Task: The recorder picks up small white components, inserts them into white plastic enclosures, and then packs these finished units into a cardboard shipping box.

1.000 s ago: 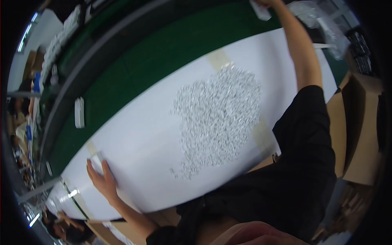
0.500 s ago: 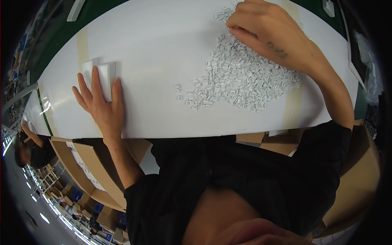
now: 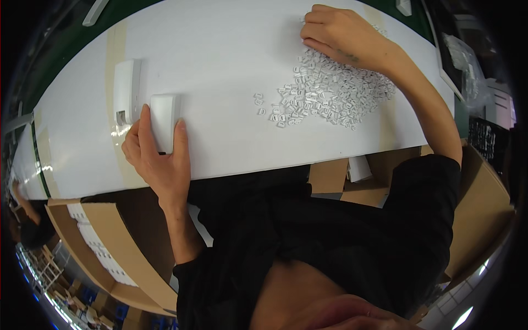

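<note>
While left hand (image 3: 157,157) lay flat on white sheet (image 3: 220,71), fingers spread around white rectangular casing (image 3: 163,122), thumb on its right edge. Second white casing (image 3: 126,91) just beyond fingertips. Right hand (image 3: 344,36) curled, fingertips down at far edge of pile of small white clips (image 3: 324,93); grip unclear. Open cardboard box (image 3: 110,247), white parts stacked inside, below left wrist.

Two housings (image 3: 144,113) left on sheet (image 3: 220,66); clip pile (image 3: 324,93) right; cartons (image 3: 110,242) below.
</note>
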A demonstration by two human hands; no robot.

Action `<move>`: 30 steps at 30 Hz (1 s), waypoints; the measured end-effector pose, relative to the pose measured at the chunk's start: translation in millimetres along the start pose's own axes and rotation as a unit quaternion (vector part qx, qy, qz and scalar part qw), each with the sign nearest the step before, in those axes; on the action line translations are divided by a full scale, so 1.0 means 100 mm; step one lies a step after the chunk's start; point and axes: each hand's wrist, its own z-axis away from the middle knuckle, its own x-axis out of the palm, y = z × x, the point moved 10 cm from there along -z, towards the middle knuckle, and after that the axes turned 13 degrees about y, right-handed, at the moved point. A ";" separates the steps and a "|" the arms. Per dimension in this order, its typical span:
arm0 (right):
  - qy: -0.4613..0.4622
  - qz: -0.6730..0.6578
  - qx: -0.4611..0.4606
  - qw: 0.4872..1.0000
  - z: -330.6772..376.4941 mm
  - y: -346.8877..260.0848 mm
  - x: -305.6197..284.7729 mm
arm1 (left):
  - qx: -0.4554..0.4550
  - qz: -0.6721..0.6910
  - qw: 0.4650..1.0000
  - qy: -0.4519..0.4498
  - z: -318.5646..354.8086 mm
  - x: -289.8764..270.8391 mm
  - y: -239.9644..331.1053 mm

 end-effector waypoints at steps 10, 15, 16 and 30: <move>-0.022 -0.039 0.102 0.994 0.08 0.19 0.21 | -0.007 0.044 0.999 -0.030 -0.03 -0.09 -0.05; -0.050 -0.020 0.148 0.988 0.20 0.18 0.05 | -0.001 0.111 0.993 -0.048 -0.04 -0.04 0.07; -0.054 -0.025 0.153 0.986 0.18 0.17 0.08 | 0.002 0.114 0.992 -0.046 -0.06 -0.03 0.09; 0.130 -0.403 0.428 0.798 -0.01 -0.43 -0.12 | -0.351 0.648 0.660 -0.143 -0.02 0.41 0.34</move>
